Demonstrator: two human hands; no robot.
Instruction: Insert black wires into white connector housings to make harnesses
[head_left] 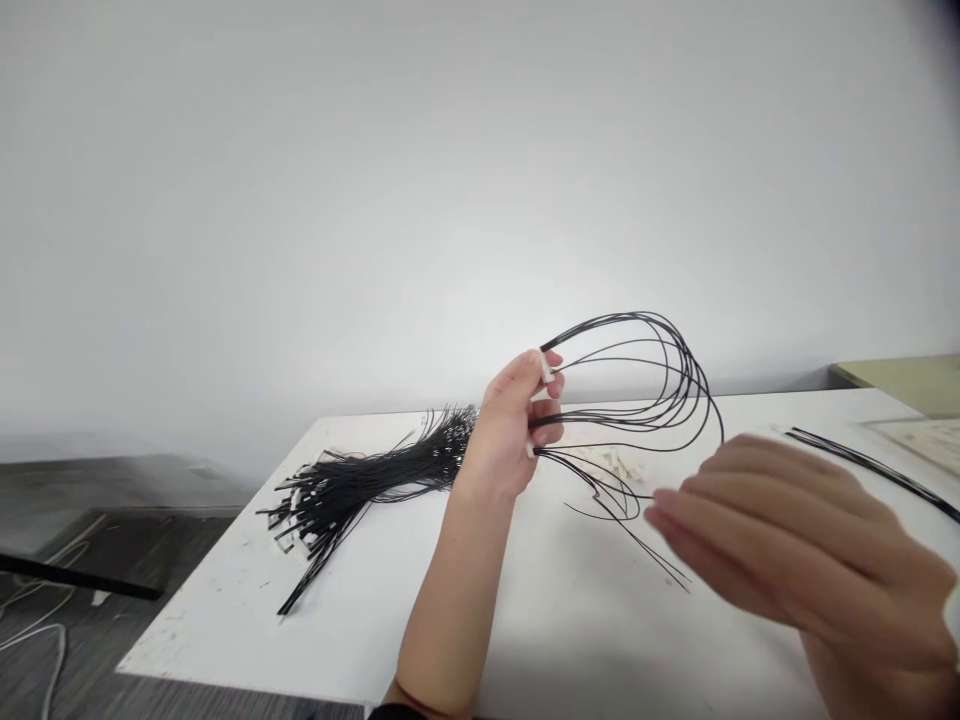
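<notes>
My left hand point(502, 425) is closed around a black wire harness point(679, 370) above the white table. A white connector point(546, 367) sits between its thumb and fingers, and another white connector point(530, 449) shows lower at the palm. From them the thin black wires loop out to the right and back, with several loose ends hanging below. My right hand point(810, 540), slightly blurred, is closed with its fingertips pinched at one thin black wire point(643, 497). The exact grip there is partly hidden by the fingers.
A large bundle of black wires point(375, 475) with white connectors lies on the white table point(315, 650) at left. Small white pieces point(611, 462) lie behind the harness. More black wires point(870, 465) and a yellowish-green surface point(907, 380) are at right. Cables point(56, 640) run on the floor.
</notes>
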